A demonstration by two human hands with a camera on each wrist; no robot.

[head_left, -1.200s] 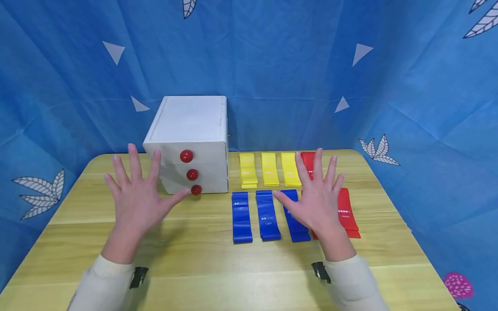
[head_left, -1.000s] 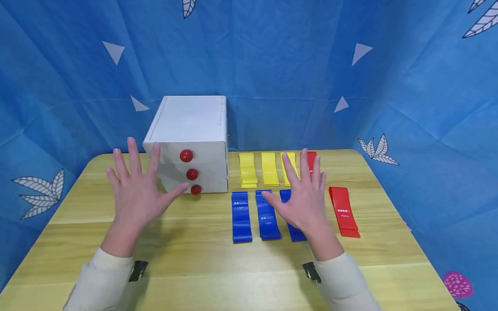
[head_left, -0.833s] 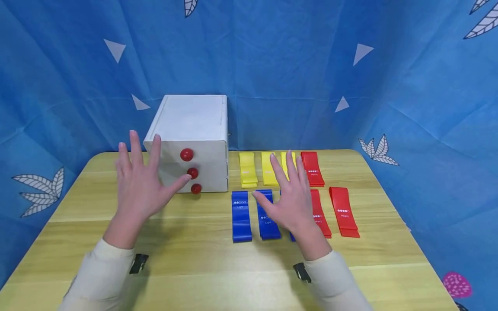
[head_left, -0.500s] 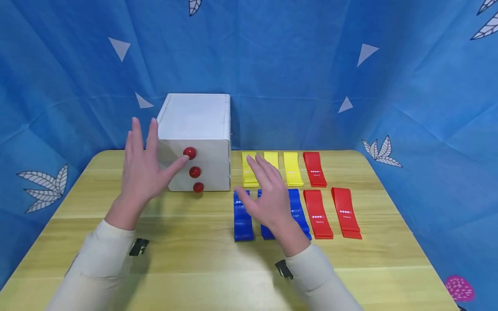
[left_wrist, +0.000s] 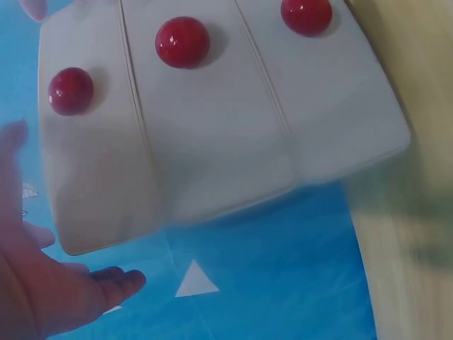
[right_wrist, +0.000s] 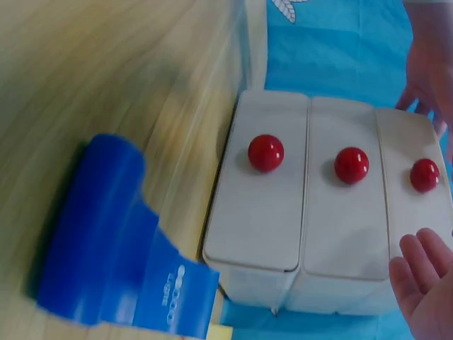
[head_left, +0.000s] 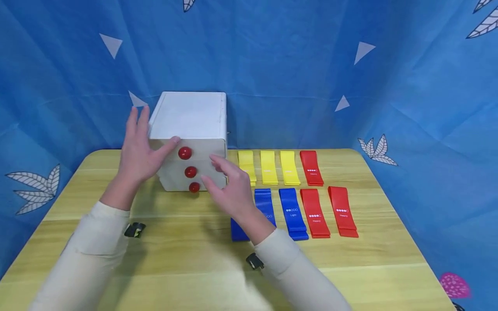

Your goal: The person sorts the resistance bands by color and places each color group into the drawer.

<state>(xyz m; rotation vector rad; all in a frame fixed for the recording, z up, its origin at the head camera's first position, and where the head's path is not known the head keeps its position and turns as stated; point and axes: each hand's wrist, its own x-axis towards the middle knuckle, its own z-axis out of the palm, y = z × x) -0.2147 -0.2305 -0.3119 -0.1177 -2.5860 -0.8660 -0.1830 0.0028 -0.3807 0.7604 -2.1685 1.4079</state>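
Note:
A small white drawer cabinet (head_left: pixel 190 114) stands at the back left of the table, its three drawers closed, each with a round red knob (head_left: pixel 185 153). My left hand (head_left: pixel 138 160) is at the cabinet's front left corner, fingers straight and thumb spread toward the top knob; whether it touches the cabinet I cannot tell. My right hand (head_left: pixel 233 190) is in front of the cabinet's right side, fingers slightly bent, holding nothing. In the right wrist view its fingers (right_wrist: pixel 417 265) are near the top drawer. Below this hand, a flat blue resistance band (head_left: pixel 239 231) is partly hidden.
Right of the cabinet lie folded resistance bands: yellow ones (head_left: pixel 269 167) at the back, blue ones (head_left: pixel 293 214) in front, and red ones (head_left: pixel 342 211) to the right. The wooden table (head_left: pixel 186 268) backs onto a blue patterned curtain (head_left: pixel 288 73).
My right hand has moved left from over the bands to the cabinet's front. My left hand has risen forward to the cabinet's upper left. The bands and cabinet have stayed put.

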